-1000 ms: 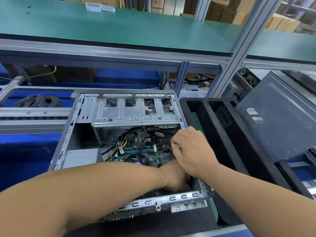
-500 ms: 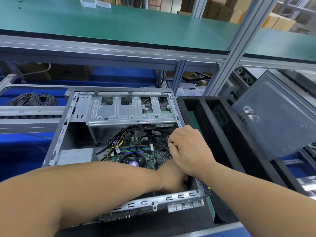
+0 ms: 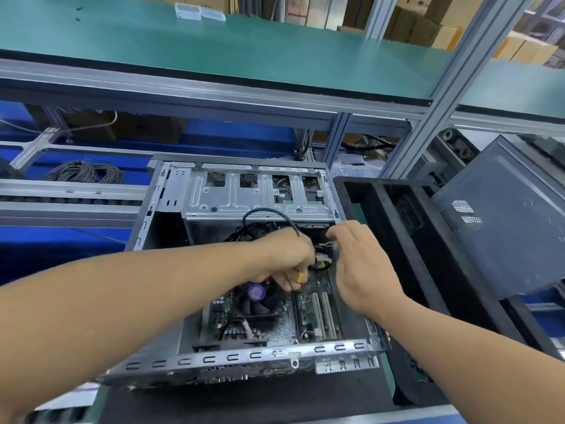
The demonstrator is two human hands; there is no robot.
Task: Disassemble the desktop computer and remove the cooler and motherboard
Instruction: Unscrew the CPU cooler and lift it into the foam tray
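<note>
An open grey computer case (image 3: 244, 356) lies on its side in front of me. Inside it lies the green motherboard (image 3: 315, 313), and on that the black cooler fan (image 3: 260, 301) with a purple centre sticker. My left hand (image 3: 290, 258) is above the fan, fingers pinched on a black cable (image 3: 266, 212) that loops up over the drive cage. Close to its right, my right hand (image 3: 357, 264) grips a pale cable connector (image 3: 331, 247) among the wires. The two hands nearly touch.
A silver drive cage (image 3: 253, 194) fills the far end of the case. A black foam tray (image 3: 406, 240) stands against the case's right side, with a grey side panel (image 3: 504, 221) leaning beyond it. Coiled grey cable (image 3: 85, 172) lies far left. A green shelf (image 3: 244, 53) runs overhead.
My left hand came up from the case's near right corner to the cables above the fan. The right hand stayed at the connectors. A black cable now loops up over the drive cage.
</note>
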